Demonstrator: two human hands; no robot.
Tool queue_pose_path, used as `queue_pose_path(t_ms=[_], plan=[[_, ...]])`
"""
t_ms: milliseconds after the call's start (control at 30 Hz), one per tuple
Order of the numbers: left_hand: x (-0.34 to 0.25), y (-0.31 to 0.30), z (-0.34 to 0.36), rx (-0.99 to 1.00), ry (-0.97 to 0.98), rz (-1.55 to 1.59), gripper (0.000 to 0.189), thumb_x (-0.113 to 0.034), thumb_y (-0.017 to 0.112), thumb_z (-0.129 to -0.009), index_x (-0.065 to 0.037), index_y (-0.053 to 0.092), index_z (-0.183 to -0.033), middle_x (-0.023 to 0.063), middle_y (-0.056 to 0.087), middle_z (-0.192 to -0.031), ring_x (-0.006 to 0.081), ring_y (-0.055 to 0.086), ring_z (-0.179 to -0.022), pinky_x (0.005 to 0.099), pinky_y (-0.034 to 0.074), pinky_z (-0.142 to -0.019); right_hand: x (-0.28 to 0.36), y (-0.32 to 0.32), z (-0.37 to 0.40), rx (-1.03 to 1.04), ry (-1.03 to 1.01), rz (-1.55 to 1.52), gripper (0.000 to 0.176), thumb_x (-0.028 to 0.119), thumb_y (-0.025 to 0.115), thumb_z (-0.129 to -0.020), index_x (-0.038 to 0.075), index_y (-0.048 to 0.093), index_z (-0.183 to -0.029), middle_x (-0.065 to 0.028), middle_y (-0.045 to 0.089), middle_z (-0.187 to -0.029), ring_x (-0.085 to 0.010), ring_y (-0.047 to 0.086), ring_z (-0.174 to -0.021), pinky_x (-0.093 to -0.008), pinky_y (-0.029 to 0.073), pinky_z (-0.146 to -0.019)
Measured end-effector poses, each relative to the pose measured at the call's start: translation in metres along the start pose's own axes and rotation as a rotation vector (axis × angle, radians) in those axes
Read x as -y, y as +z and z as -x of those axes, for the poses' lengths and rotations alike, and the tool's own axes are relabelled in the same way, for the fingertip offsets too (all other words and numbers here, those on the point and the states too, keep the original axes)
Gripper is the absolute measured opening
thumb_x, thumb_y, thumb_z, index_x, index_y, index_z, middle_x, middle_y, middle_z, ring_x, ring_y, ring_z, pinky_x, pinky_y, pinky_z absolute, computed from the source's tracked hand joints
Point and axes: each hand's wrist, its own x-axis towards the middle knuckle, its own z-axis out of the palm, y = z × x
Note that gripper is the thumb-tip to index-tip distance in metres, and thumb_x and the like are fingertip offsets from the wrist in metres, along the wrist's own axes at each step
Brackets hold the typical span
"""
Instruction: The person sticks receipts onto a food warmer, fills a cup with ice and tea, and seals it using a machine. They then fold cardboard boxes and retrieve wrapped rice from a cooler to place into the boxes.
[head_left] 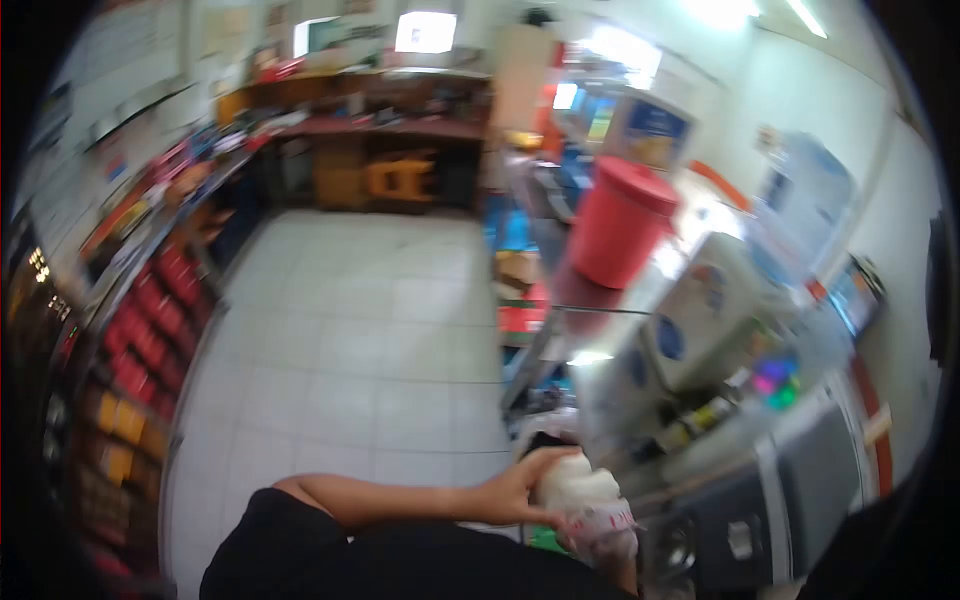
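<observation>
My left hand [528, 488] reaches across my body, its fingers closed round a white, lumpy bundle [578, 484]. The bundle's kind is blurred. Round its lower part is a clear plastic bag [605, 525] with red print. Under the bag a bit of my right forearm [626, 576] shows at the bottom edge; the bag hides that hand and its fingers. A small green thing [545, 538] is below my left hand.
To the right runs a metal counter [600, 385] with a red lidded bucket [622, 225], a pale water dispenser [715, 310] and a grey appliance [740, 520]. Red drawers [150, 335] line the left. A desk [380, 128] with a yellow stool [400, 178] stands at the back beyond the tiled floor [350, 330].
</observation>
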Motion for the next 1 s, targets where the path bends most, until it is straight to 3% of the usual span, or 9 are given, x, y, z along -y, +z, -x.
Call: queue_pose_path(t_ms=[33, 100, 200, 233, 267, 567, 733, 833, 1000], plan=[[-0.004, -0.034, 0.020, -0.135, -0.161, 0.240, 0.086, -0.022, 0.079, -0.075, -0.012, 0.026, -0.142, 0.0121, 0.039, -0.135, 0.0231, 0.041, -0.125, 0.0374, 0.038, -0.101, -0.026, 0.011, -0.033, -0.024, 0.130, -0.040, 0.056, 0.017, 0.077, -0.067, 0.003, 0.051, -0.114, -0.0099, 0.058, -0.096, -0.0247, 0.058, -0.084, -0.0343, 0.052, -0.073], [0.001, -0.108, 0.061, -0.377, -0.156, 0.029, 0.075, -0.015, 0.076, -0.078, -0.014, 0.031, -0.137, 0.0087, 0.047, -0.126, 0.0184, 0.049, -0.114, 0.0342, 0.046, -0.093, -0.068, 0.043, -0.121, -0.073, 0.377, -0.092, 0.063, 0.016, 0.079, -0.065, 0.003, 0.050, -0.119, -0.0101, 0.058, -0.100, -0.0254, 0.058, -0.088, -0.0352, 0.053, -0.076], [-0.027, -0.198, 0.120, -0.674, -0.195, 0.180, 0.065, -0.017, 0.077, -0.077, -0.010, 0.038, -0.129, 0.0097, 0.052, -0.114, 0.0186, 0.053, -0.105, 0.0342, 0.049, -0.088, -0.117, 0.093, -0.247, -0.071, 0.439, -0.345, 0.078, 0.008, 0.080, -0.058, 0.002, 0.044, -0.126, -0.0096, 0.056, -0.107, -0.0246, 0.058, -0.094, -0.0378, 0.053, -0.080], [-0.032, -0.223, 0.135, -0.795, -0.204, 0.262, 0.062, -0.020, 0.078, -0.076, -0.009, 0.042, -0.125, 0.0110, 0.054, -0.110, 0.0195, 0.055, -0.102, 0.0343, 0.050, -0.086, -0.136, 0.100, -0.273, -0.258, 0.521, -0.408, 0.069, 0.004, 0.079, -0.056, 0.006, 0.048, -0.117, -0.0074, 0.054, -0.106, -0.0229, 0.056, -0.095, -0.0344, 0.053, -0.075], [-0.030, -0.247, 0.146, -0.870, -0.162, 0.288, 0.055, -0.017, 0.077, -0.077, -0.007, 0.044, -0.120, 0.0117, 0.054, -0.107, 0.0196, 0.057, -0.098, 0.0334, 0.052, -0.082, -0.150, 0.110, -0.305, -0.185, 0.551, -0.399, 0.068, 0.003, 0.078, -0.056, 0.007, 0.048, -0.117, -0.0072, 0.054, -0.107, -0.0225, 0.056, -0.095, -0.0348, 0.053, -0.076], [0.030, -0.520, 0.195, -1.092, -0.090, 0.420, 0.041, -0.016, 0.070, -0.083, -0.006, 0.047, -0.115, 0.0099, 0.056, -0.105, 0.0192, 0.058, -0.097, 0.0355, 0.053, -0.081, -0.291, 0.100, -0.582, 0.001, 0.795, -0.405, 0.062, 0.006, 0.076, -0.064, 0.008, 0.047, -0.120, -0.0082, 0.056, -0.110, -0.0250, 0.056, -0.101, -0.0368, 0.053, -0.078], [-0.005, -0.701, 0.240, -1.150, 0.158, 0.793, 0.057, -0.039, 0.070, -0.079, -0.008, 0.048, -0.122, 0.0078, 0.057, -0.113, 0.0225, 0.056, -0.107, 0.0432, 0.045, -0.094, -0.377, 0.111, -0.810, 0.071, 0.942, -0.545, 0.047, 0.027, 0.070, -0.078, 0.010, 0.052, -0.118, -0.0083, 0.060, -0.104, -0.0234, 0.060, -0.091, -0.0317, 0.053, -0.068], [-0.026, -0.768, 0.286, -1.434, 0.241, 0.729, 0.067, -0.045, 0.071, -0.075, -0.009, 0.047, -0.126, 0.0078, 0.057, -0.117, 0.0241, 0.056, -0.108, 0.0456, 0.043, -0.096, -0.450, 0.133, -0.936, 0.227, 0.968, -0.468, 0.034, 0.036, 0.060, -0.087, 0.015, 0.054, -0.113, -0.0035, 0.062, -0.099, -0.0166, 0.061, -0.079, -0.0290, 0.050, -0.058], [-0.023, -0.852, 0.382, -1.722, 0.360, 0.648, 0.060, -0.043, 0.064, -0.080, -0.010, 0.047, -0.127, 0.0083, 0.056, -0.118, 0.0257, 0.055, -0.110, 0.0477, 0.042, -0.097, -0.544, 0.220, -1.101, 0.320, 1.006, -0.284, 0.033, 0.039, 0.056, -0.090, 0.014, 0.055, -0.112, 0.0007, 0.062, -0.092, -0.0084, 0.058, -0.071, -0.0228, 0.045, -0.052]])
